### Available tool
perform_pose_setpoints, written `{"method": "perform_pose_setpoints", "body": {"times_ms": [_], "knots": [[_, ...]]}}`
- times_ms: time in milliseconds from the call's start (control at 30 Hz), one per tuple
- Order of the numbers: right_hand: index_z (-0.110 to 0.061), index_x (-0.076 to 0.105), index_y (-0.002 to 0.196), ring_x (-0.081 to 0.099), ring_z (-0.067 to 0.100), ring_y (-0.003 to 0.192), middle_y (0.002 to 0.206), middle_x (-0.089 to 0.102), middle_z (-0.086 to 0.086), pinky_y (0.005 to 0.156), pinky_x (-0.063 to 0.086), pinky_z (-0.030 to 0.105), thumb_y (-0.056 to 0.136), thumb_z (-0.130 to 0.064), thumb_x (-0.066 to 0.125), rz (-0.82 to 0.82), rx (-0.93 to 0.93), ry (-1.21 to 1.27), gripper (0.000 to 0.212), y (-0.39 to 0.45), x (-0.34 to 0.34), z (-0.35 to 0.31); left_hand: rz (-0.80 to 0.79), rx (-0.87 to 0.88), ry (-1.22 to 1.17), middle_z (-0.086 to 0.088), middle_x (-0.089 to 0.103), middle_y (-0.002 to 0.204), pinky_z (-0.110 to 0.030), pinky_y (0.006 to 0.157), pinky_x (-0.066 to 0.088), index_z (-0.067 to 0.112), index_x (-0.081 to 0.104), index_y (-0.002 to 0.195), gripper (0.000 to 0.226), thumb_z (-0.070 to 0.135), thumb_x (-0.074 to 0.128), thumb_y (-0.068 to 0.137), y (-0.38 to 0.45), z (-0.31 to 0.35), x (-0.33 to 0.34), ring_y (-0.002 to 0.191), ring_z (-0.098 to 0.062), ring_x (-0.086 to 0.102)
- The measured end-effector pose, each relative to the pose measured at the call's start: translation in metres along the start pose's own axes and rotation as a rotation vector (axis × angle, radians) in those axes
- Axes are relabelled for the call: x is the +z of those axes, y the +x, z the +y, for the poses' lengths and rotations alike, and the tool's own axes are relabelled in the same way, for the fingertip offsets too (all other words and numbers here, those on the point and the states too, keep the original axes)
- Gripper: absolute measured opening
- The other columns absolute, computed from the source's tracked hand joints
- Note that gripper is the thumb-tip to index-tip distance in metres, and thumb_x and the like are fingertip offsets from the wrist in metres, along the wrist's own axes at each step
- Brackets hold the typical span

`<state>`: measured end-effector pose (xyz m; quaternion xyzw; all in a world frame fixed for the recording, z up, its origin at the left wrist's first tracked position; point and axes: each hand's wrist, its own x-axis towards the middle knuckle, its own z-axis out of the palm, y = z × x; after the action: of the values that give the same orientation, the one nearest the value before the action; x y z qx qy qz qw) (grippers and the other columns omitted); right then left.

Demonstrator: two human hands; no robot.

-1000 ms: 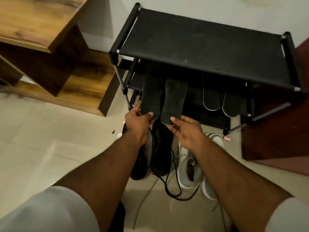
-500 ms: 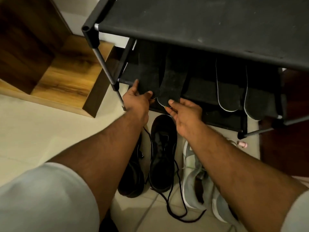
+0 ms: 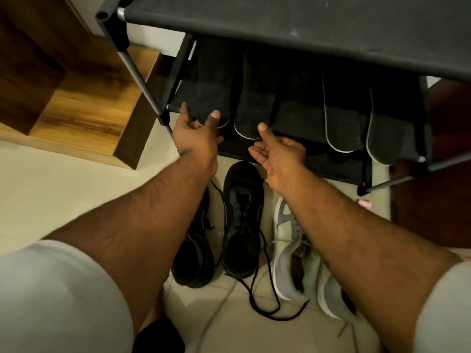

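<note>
Two black insoles lie side by side on the middle shelf of a black shoe rack (image 3: 280, 26), heels hanging over its front edge. My left hand (image 3: 196, 135) is at the heel of the left insole (image 3: 216, 80); its thumb tip lies on the heel, the index finger points up at the shelf bar, and the grip looks loosened. My right hand (image 3: 279, 155) hovers just in front of the second insole (image 3: 254, 98), palm turned up, fingers relaxed, holding nothing.
Two more white-edged dark insoles (image 3: 341, 118) lie further right on the same shelf. On the tiled floor below stand a pair of black lace-up shoes (image 3: 243, 217) and grey sneakers (image 3: 293, 250). Wooden furniture (image 3: 89, 103) stands to the left, a dark wooden panel (image 3: 433, 200) to the right.
The two insoles went further onto the middle shelf. My right hand let go of its insole and drew back; my left hand's grip loosened. The camera moved closer and lower.
</note>
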<state>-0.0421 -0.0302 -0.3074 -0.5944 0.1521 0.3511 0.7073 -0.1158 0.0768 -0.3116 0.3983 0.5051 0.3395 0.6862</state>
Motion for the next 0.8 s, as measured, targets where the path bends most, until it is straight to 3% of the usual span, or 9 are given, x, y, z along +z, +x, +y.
{"method": "perform_pose_setpoints", "body": {"times_ms": [100, 167, 333, 400, 467, 567, 633, 700, 800], "knots": [[-0.001, 0.062, 0.086, 0.065, 0.022, 0.075, 0.076, 0.063, 0.013, 0.066, 0.059, 0.028, 0.084, -0.007, 0.069, -0.009, 0.016, -0.033, 0.010, -0.030, -0.045, 0.003, 0.164, 0.015, 0.192, -0.013, 0.067, 0.114, -0.048, 0.090, 0.056, 0.018, 0.040, 0.147, 0.071, 0.028, 0.072, 0.085, -0.038, -0.021, -0.010, 0.103, -0.026, 0.067], [-0.003, 0.059, 0.078, 0.061, 0.021, 0.065, 0.070, 0.060, 0.013, 0.064, 0.059, 0.029, 0.085, 0.005, 0.064, 0.061, 0.013, -0.076, 0.011, -0.058, -0.094, 0.011, 0.116, -0.014, 0.408, -0.013, 0.066, 0.103, -0.047, 0.089, 0.055, 0.019, 0.051, 0.139, 0.064, 0.034, 0.070, 0.081, -0.079, -0.044, -0.018, 0.100, -0.034, 0.066], [-0.009, 0.062, 0.071, 0.057, 0.023, 0.054, 0.059, 0.061, 0.005, 0.049, 0.050, 0.024, 0.085, 0.009, 0.058, 0.275, 0.033, -0.377, 0.023, -0.125, -0.233, 0.034, -0.696, -0.077, 1.194, -0.012, 0.068, 0.117, -0.030, 0.091, 0.048, 0.014, 0.065, 0.124, 0.037, 0.016, 0.068, 0.087, -0.175, -0.097, -0.028, 0.107, -0.028, 0.063], [-0.015, 0.066, 0.069, 0.060, 0.030, 0.063, 0.064, 0.065, 0.007, 0.060, 0.056, 0.033, 0.082, 0.004, 0.063, 0.376, 0.064, -0.483, 0.024, -0.135, -0.284, 0.049, -0.828, -0.108, 1.215, -0.011, 0.066, 0.120, -0.029, 0.093, 0.049, 0.014, 0.067, 0.120, 0.034, 0.013, 0.067, 0.086, -0.205, -0.118, -0.019, 0.109, -0.027, 0.063], [-0.022, 0.071, 0.073, 0.066, 0.029, 0.077, 0.077, 0.071, 0.005, 0.077, 0.057, 0.045, 0.078, -0.005, 0.071, 0.443, 0.069, -0.630, 0.018, -0.136, -0.320, 0.062, -0.822, -0.152, 1.123, -0.015, 0.063, 0.123, -0.034, 0.097, 0.048, 0.008, 0.065, 0.122, 0.035, 0.008, 0.066, 0.087, -0.231, -0.147, -0.003, 0.114, -0.030, 0.059], [-0.017, 0.069, 0.097, 0.062, 0.023, 0.092, 0.098, 0.068, 0.001, 0.082, 0.049, 0.030, 0.078, -0.008, 0.075, 0.465, 0.011, -0.758, 0.022, -0.124, -0.339, 0.073, -0.721, -0.182, 1.034, -0.017, 0.062, 0.124, -0.038, 0.100, 0.046, 0.007, 0.060, 0.127, 0.042, 0.010, 0.068, 0.085, -0.255, -0.189, 0.018, 0.117, -0.032, 0.058], [-0.014, 0.060, 0.122, 0.059, 0.019, 0.097, 0.111, 0.059, -0.002, 0.083, 0.045, 0.025, 0.077, -0.009, 0.077, 0.410, -0.024, -0.813, 0.049, -0.102, -0.342, 0.076, -0.659, -0.151, 1.038, -0.015, 0.056, 0.133, -0.038, 0.103, 0.044, 0.015, 0.052, 0.136, 0.052, 0.013, 0.067, 0.087, -0.253, -0.208, 0.033, 0.122, -0.031, 0.054], [-0.021, 0.054, 0.131, 0.059, 0.017, 0.104, 0.119, 0.056, -0.009, 0.090, 0.048, 0.028, 0.070, -0.018, 0.079, 0.269, 0.005, -0.787, 0.066, -0.081, -0.339, 0.078, -0.717, -0.098, 1.124, -0.014, 0.043, 0.143, -0.037, 0.107, 0.040, 0.021, 0.044, 0.142, 0.058, 0.015, 0.064, 0.088, -0.244, -0.220, 0.044, 0.128, -0.032, 0.047], [-0.021, 0.061, 0.122, 0.061, 0.020, 0.107, 0.116, 0.065, -0.003, 0.096, 0.049, 0.035, 0.068, -0.019, 0.078, 0.191, 0.041, -0.765, 0.057, -0.057, -0.345, 0.083, -0.796, -0.011, 1.268, -0.014, 0.054, 0.130, -0.036, 0.095, 0.046, 0.022, 0.056, 0.124, 0.040, 0.019, 0.066, 0.086, -0.234, -0.232, 0.053, 0.116, -0.035, 0.055]]}}
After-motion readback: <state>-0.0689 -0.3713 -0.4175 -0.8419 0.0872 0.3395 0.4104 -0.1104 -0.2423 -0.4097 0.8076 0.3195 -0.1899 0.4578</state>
